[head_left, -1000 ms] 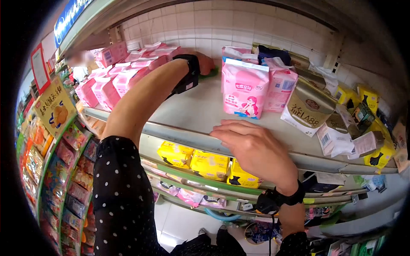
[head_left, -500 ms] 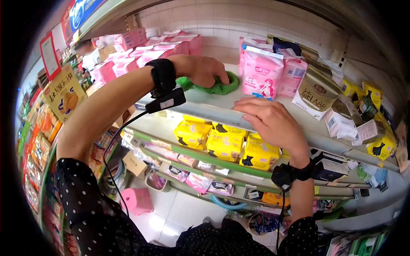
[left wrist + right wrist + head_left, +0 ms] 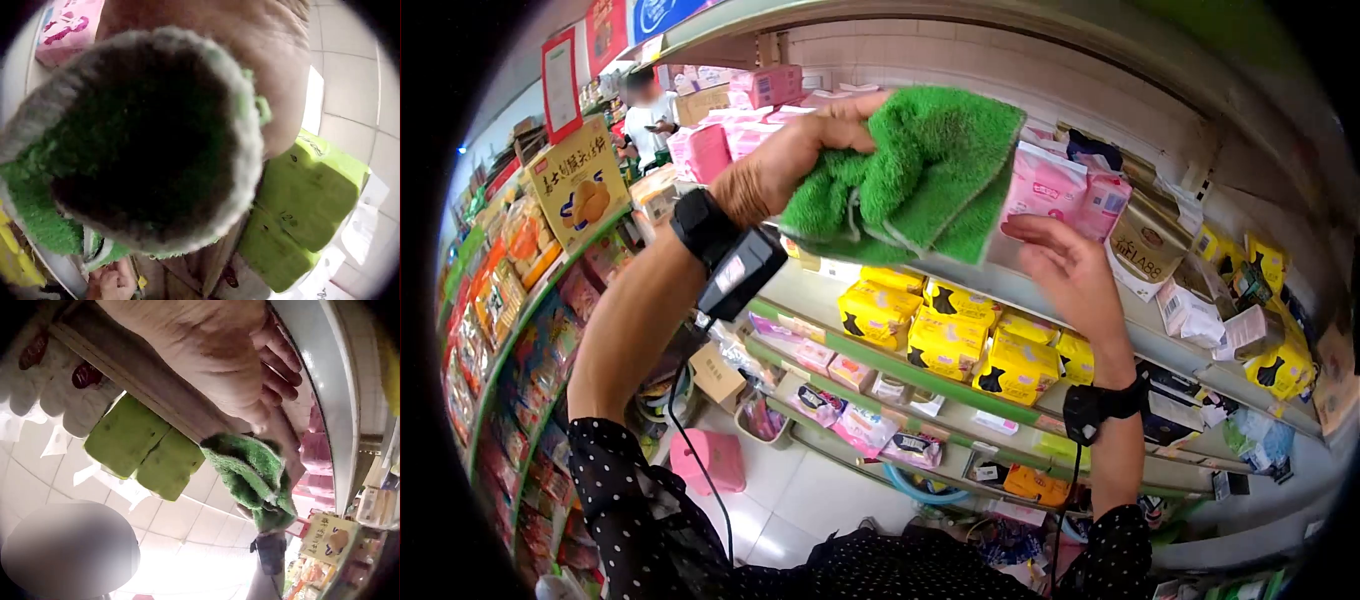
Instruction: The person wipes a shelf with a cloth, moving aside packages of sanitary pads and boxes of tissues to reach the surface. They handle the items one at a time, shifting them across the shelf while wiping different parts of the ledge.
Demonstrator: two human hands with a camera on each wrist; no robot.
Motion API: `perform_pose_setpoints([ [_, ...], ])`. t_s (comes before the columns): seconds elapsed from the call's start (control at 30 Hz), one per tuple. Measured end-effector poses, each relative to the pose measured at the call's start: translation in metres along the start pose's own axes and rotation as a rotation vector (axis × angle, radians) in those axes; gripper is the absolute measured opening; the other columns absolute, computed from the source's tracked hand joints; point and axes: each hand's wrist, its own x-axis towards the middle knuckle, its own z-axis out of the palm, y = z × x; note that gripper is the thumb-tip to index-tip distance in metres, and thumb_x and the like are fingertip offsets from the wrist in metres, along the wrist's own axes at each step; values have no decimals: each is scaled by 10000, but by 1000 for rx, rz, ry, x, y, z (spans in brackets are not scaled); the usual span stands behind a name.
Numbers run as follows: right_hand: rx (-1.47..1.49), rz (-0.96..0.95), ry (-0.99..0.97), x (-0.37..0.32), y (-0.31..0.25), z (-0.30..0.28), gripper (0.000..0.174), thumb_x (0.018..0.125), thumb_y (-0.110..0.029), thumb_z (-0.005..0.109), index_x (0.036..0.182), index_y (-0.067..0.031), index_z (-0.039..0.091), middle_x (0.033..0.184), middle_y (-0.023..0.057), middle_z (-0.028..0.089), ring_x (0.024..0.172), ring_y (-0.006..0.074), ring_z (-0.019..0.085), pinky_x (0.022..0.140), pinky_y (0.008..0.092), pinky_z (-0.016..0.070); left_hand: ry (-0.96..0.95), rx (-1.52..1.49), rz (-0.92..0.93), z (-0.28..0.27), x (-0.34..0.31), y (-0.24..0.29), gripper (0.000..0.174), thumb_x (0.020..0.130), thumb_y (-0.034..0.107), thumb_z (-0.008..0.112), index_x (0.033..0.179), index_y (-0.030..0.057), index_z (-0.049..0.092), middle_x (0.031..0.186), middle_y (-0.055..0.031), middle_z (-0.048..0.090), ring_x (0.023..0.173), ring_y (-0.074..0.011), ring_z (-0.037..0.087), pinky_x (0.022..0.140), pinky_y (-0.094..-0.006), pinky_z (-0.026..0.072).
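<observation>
My left hand grips a green towelling cloth with pale stitched edges, held up in front of the upper shelf. The cloth hangs in folds and covers part of that shelf in the head view. Close up in the left wrist view, a curled fold of the cloth hides most of the fingers. My right hand has its fingers extended at the shelf's front edge, just right of the cloth and overlapping a pink pack. Nothing shows in its grasp in the right wrist view, where its fingers lie loosely apart.
Stacked pink packs stand left on the upper shelf; a gold pack leans at the right. Yellow packs line the shelf below. A pink stool is on the floor, and another person stands far left.
My left hand has come forward from the back of the shelf and lifted the green cloth up toward me. My right hand has shifted slightly right along the edge.
</observation>
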Motion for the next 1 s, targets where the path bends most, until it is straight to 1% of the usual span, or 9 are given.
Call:
perform_pose_setpoints([
  [0.13, 87, 36, -60, -12, -45, 17, 346, 870, -144, 659, 1152, 38, 578, 1116, 96, 635, 1023, 149, 600, 880, 293, 482, -13, -123, 4, 12, -20, -12, 597, 812, -11, 449, 1399, -18, 346, 1328, -186, 509, 1170, -260, 559, 1032, -365, 437],
  [0.17, 92, 91, 47, -15, -54, 27, 298, 838, -130, 693, 1071, 27, 594, 1054, 84, 625, 965, 122, 595, 825, 273, 480, -53, -134, 20, 14, -24, -13, 603, 819, -14, 447, 1411, -6, 334, 1335, -181, 505, 1189, -263, 544, 1052, -367, 413],
  [0.3, -149, -242, 420, -8, -60, 46, 216, 799, -132, 725, 913, -6, 591, 847, 32, 545, 739, 102, 522, 686, 251, 434, 8, -231, 11, 27, -36, -20, 596, 821, -17, 451, 1407, -1, 346, 1334, -175, 507, 1182, -258, 550, 1045, -359, 417],
  [0.43, -53, -32, 159, -6, -67, 54, 201, 812, -154, 711, 873, -2, 593, 790, 15, 538, 723, 94, 493, 661, 238, 408, 13, -147, -3, 37, -49, -26, 544, 827, -25, 470, 1367, 1, 407, 1286, -138, 550, 1152, -218, 567, 1012, -334, 439],
  [0.57, -154, -235, 183, 2, -52, 55, 160, 855, -143, 673, 859, -2, 599, 758, -4, 554, 703, 76, 486, 646, 251, 410, 72, 144, -1, 47, -63, -24, 522, 810, -85, 530, 1316, 18, 447, 1188, -71, 585, 1105, -150, 563, 953, -272, 455],
  [0.7, 138, -47, 278, 5, -62, 51, 126, 904, -140, 615, 891, -15, 612, 875, -29, 600, 821, 41, 509, 744, 239, 420, 45, 352, -52, 41, -80, -26, 717, 771, 29, 639, 1418, 12, 331, 1423, -110, 417, 1339, -219, 353, 1124, -373, 255],
  [0.8, 278, 95, 188, 11, -68, 49, 175, 927, -194, 585, 936, -22, 615, 912, -13, 603, 883, 38, 515, 798, 216, 408, 51, 389, -18, 34, -94, -38, 695, 799, 16, 664, 1418, 64, 352, 1219, -86, 551, 1142, -167, 519, 1003, -307, 402],
  [0.93, 531, 317, 181, 19, -67, 64, 206, 945, -219, 550, 976, -26, 617, 934, -4, 620, 874, 57, 557, 790, 207, 434, 50, 241, -133, 43, -110, -30, 758, 812, 139, 708, 1430, -8, 295, 1320, -127, 503, 1172, -181, 504, 1008, -312, 396],
  [1.0, 615, 279, -69, 27, -52, 56, 193, 937, -192, 561, 997, -17, 616, 911, 3, 641, 817, 61, 594, 723, 197, 470, 70, 269, -152, 45, -112, -32, 586, 835, 133, 673, 1334, -50, 426, 1228, -108, 582, 1075, -153, 567, 945, -279, 436],
])
